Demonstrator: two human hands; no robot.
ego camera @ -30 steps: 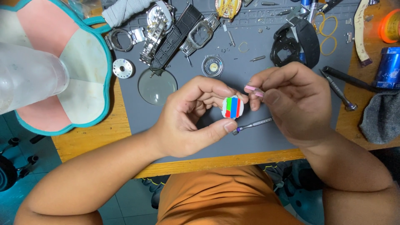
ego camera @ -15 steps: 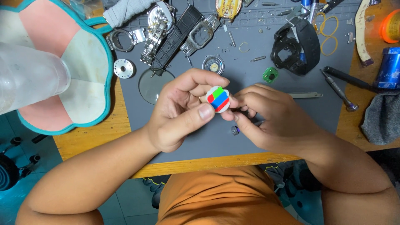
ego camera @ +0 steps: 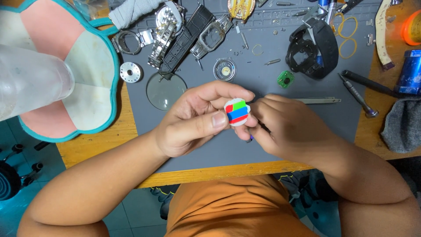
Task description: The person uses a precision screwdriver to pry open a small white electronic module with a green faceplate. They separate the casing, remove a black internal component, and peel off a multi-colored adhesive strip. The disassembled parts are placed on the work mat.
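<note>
We are pinching the small striped disc [ego camera: 237,112] between left hand [ego camera: 193,120] thumb and fingers over the grey mat [ego camera: 263,74], steadying it while our right hand [ego camera: 287,129] is gripping a thin tool against its edge.

You sit at a wooden desk [ego camera: 101,145] covered by a grey mat [ego camera: 263,74] (evenly lit), with a teal tiled floor [ego camera: 136,210] below.

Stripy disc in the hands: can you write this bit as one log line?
left hand: pinches striped disc | right hand: touches disc, holds thin tool | below: grey mat | nearby: lens, watches
</note>
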